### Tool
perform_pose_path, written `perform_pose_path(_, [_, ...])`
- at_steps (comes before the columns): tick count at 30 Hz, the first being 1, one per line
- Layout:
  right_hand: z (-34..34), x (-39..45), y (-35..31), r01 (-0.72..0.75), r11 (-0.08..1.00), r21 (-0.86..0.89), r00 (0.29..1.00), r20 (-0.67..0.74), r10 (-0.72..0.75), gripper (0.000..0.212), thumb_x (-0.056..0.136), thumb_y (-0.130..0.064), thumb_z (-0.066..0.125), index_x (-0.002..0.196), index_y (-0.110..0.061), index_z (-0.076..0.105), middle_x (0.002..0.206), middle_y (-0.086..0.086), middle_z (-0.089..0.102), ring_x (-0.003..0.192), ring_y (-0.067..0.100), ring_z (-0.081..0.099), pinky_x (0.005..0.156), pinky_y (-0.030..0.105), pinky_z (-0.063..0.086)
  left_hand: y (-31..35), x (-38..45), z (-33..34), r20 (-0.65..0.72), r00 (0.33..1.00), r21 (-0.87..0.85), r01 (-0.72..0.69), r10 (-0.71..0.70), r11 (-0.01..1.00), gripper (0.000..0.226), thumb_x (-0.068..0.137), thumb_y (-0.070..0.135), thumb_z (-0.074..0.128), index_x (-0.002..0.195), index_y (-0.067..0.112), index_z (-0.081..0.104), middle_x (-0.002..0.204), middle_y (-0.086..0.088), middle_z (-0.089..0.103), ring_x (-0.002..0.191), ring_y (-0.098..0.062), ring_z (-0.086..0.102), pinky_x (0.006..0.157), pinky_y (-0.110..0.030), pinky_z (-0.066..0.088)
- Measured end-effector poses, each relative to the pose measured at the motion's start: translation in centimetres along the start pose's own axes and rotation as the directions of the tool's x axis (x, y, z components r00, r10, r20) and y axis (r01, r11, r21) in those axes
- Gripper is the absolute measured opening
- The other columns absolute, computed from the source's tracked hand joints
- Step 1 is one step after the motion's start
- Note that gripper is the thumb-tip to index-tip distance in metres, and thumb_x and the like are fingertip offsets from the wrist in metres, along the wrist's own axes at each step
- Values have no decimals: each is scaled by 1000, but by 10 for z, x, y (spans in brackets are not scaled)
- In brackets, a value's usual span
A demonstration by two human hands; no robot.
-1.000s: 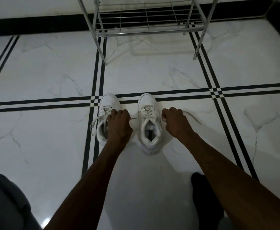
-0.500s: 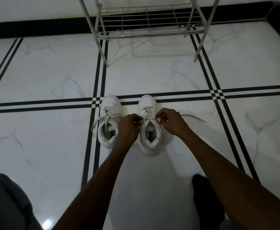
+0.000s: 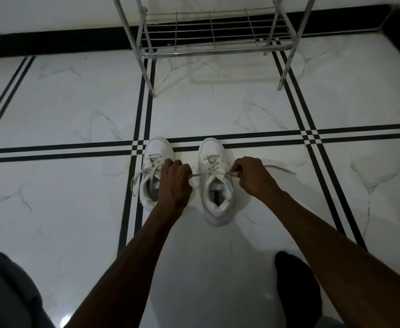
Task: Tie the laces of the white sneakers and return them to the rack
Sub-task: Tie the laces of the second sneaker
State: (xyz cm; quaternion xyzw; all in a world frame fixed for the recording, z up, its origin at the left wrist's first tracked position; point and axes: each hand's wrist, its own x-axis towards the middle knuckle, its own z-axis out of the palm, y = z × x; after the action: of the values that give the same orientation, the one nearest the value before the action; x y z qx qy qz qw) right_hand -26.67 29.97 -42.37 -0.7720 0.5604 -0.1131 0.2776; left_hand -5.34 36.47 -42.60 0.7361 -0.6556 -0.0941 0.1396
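Two white sneakers stand side by side on the marble floor, toes pointing away from me. The right sneaker (image 3: 215,185) has its lace pulled out sideways at the top eyelets. My left hand (image 3: 174,183) grips one lace end left of that shoe, partly covering the left sneaker (image 3: 155,162). My right hand (image 3: 251,177) pinches the other lace end on the shoe's right side. A loose tail of lace (image 3: 282,168) trails on the floor to the right. The left sneaker's laces (image 3: 137,178) hang loose over its side.
A metal wire shoe rack (image 3: 213,31) stands against the wall straight ahead, its lowest shelf bare. White marble floor with black stripe lines (image 3: 241,138) surrounds the shoes. My dark-socked foot (image 3: 296,287) is at lower right, grey clothing (image 3: 7,292) at lower left.
My hands came together over the right sneaker's tongue half a second ago, then moved apart again, drawing the lace taut sideways. The view has tilted slightly downward.
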Motion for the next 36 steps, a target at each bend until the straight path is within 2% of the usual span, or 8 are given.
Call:
perform_pose_path(6, [-1, -1, -7, -60, 985, 164, 998, 34, 56, 8, 90, -6, 64, 95, -7, 70, 89, 7, 71, 75, 18, 66, 65, 23, 51, 9, 2, 11, -25, 995, -123, -95, 93, 988, 25, 92, 5, 65, 115, 11, 71, 107, -11, 74, 103, -32, 58, 88, -40, 46])
perform_pose_path(10, [-3, -3, -5, -98, 965, 244, 995, 48, 89, 7, 86, -14, 73, 94, -13, 74, 81, 2, 73, 67, 12, 72, 53, 5, 43, 13, 4, 20, 47, 998, -355, 60, -46, 933, 24, 93, 10, 63, 112, 17, 76, 105, -10, 76, 96, -30, 69, 86, -44, 55])
perform_pose_path(14, [-4, -3, -5, -71, 970, 233, 997, -9, 76, 7, 83, -11, 76, 89, -13, 79, 73, -1, 72, 67, 12, 69, 64, 20, 52, 13, 2, 19, 4, 991, -345, 127, -134, 930, 11, 91, 17, 67, 91, 21, 78, 89, -1, 78, 90, -28, 67, 82, -46, 54])
perform_pose_path(19, [4, -5, -5, -120, 973, 196, 989, -64, 135, 3, 80, -13, 80, 83, -11, 81, 73, 3, 75, 69, 12, 66, 71, 22, 54, 14, -5, 17, -95, 995, -121, -39, 28, 992, 7, 86, 1, 63, 87, 8, 64, 87, -10, 62, 84, -32, 55, 78, -44, 44])
perform_pose_path(23, [12, -6, -5, -184, 957, 223, 976, -72, 204, 2, 78, -13, 81, 76, -13, 79, 77, 5, 77, 84, 22, 71, 82, 37, 59, 13, -9, 22, -9, 1000, -211, -11, 9, 977, 14, 83, -8, 62, 91, 4, 58, 92, -13, 57, 80, -29, 53, 70, -42, 47])
perform_pose_path(27, [11, -8, -4, -220, 947, 236, 971, -45, 237, 6, 78, -16, 82, 80, -11, 80, 80, 10, 78, 79, 23, 73, 81, 34, 59, 18, -7, 23, 41, 994, -369, 108, -100, 923, 19, 80, -12, 59, 89, 4, 58, 91, -4, 52, 80, -21, 51, 66, -32, 43])
perform_pose_path(32, [5, -12, -5, -250, 932, 261, 963, -29, 267, 13, 80, -17, 81, 88, -7, 81, 84, 11, 79, 78, 17, 72, 80, 26, 57, 25, -11, 27, 40, 969, -539, 225, -242, 812, 22, 83, -12, 53, 86, 10, 58, 91, -7, 67, 81, -24, 68, 70, -46, 59])
perform_pose_path(36, [8, -13, -5, -300, 901, 313, 943, -48, 330, 10, 81, -12, 79, 88, -5, 80, 86, 11, 78, 65, 6, 61, 52, -3, 41, 27, -8, 28, 32, 966, -582, 227, -257, 781, 14, 86, -9, 55, 85, 5, 56, 87, -12, 72, 80, -27, 71, 71, -49, 59])
